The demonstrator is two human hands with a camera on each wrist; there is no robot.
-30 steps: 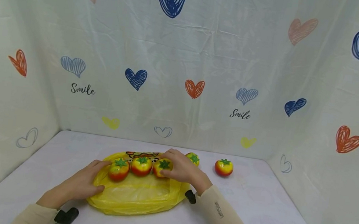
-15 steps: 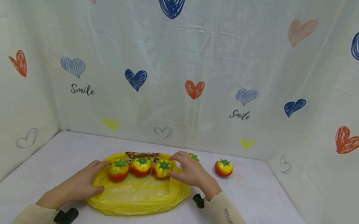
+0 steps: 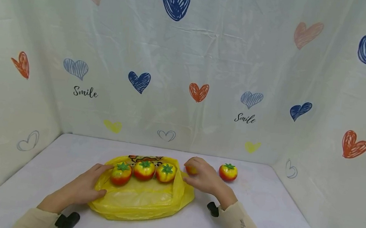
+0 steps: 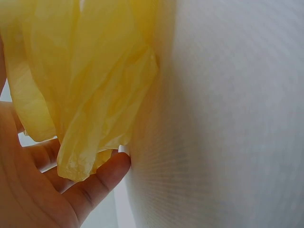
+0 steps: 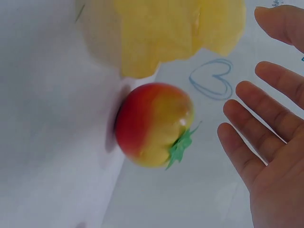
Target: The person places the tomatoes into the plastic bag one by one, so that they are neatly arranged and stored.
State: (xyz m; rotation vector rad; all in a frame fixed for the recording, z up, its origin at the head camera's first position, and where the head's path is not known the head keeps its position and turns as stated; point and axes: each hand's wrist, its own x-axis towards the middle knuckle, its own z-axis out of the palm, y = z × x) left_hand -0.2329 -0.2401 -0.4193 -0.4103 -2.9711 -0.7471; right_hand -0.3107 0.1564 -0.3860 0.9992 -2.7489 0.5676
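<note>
A yellow plastic bag (image 3: 139,203) lies spread on the table with three red-and-yellow toy tomatoes (image 3: 144,170) in a row in its opening. At its left side my left hand (image 3: 84,187) rests against the bag's edge, fingers spread. In the left wrist view, the bag's folds (image 4: 90,85) hang in front of the fingers of that hand (image 4: 42,185). My right hand (image 3: 207,177) hovers over another tomato (image 3: 191,170), partly hidden behind it. The right wrist view shows this tomato (image 5: 154,124) apart from the spread fingers of the right hand (image 5: 270,128).
One more tomato (image 3: 228,172) stands on the white table (image 3: 259,220) to the right of the right hand. A pale curtain (image 3: 189,54) printed with hearts encloses the table at the back and sides. Black straps circle both wrists.
My right hand has moved right, from the rightmost tomato in the bag to the tomato just outside it. The left hand has stayed at the bag's left edge.
</note>
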